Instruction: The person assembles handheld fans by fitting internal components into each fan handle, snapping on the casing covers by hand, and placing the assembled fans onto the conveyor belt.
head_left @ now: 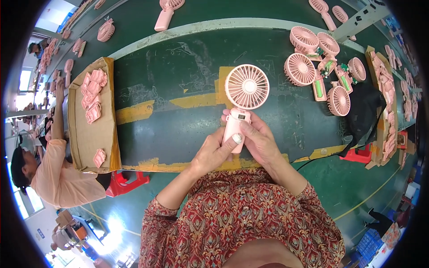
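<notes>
The left hand (209,149) was closed around the lower handle of a pink handheld fan (246,99), its thumb, with a white covering (237,138) at the tip, laid across the front. The right hand (261,142) gripped the same handle from the opposite side. The fan was over a green workbench (178,140), its round head pointing away from the wearer and a dark display (241,117) below the grille. To the fan's right lay a cluster of pink fans (300,69), some showing green parts (318,88), with black cloth (363,107) beside them. Well to the fan's left, a cardboard tray (89,138) held pink pieces (92,91); farther left was a co-worker (56,178)
</notes>
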